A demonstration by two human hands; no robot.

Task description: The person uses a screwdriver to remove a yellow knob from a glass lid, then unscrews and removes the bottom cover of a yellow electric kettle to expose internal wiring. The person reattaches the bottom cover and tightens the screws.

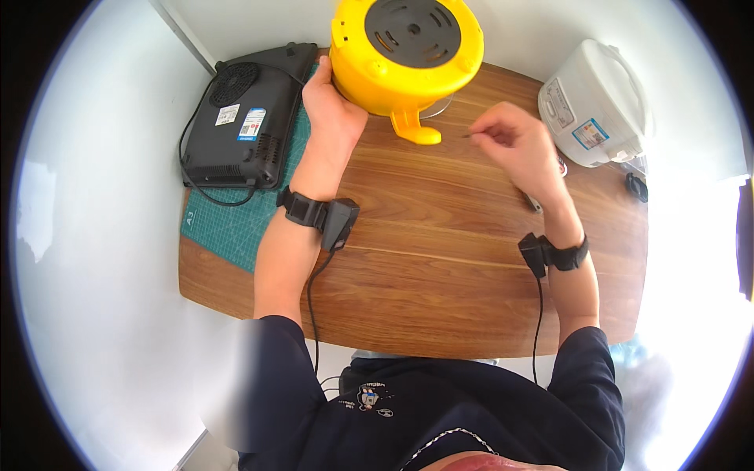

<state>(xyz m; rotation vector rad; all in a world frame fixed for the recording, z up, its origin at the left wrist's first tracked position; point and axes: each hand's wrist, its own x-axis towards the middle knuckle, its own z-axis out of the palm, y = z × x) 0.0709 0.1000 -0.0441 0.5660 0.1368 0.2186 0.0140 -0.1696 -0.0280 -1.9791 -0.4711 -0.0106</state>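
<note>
My left hand point(334, 106) grips the left side of a yellow electric pot point(357, 74) at the far edge of the table. The pot is lifted and tilted so that its underside, with a dark slotted base plate point(412, 33), faces me. A curved yellow handle point(412, 129) sticks out toward me from its rim. To the right of the pot, apart from it, my right hand point(514, 141) is closed in a pinch. A tiny dark tip shows at the fingertips, too small to name. Beneath my right wrist lies a dark, narrow tool point(532, 202), partly hidden.
On the left, a black induction cooker point(228, 149) lies bottom up with its cord on a green cutting mat point(216, 224). A white rice cooker point(589, 102) stands at the far right, beside a small black item point(636, 187). The wooden table point(424, 259) meets pale walls.
</note>
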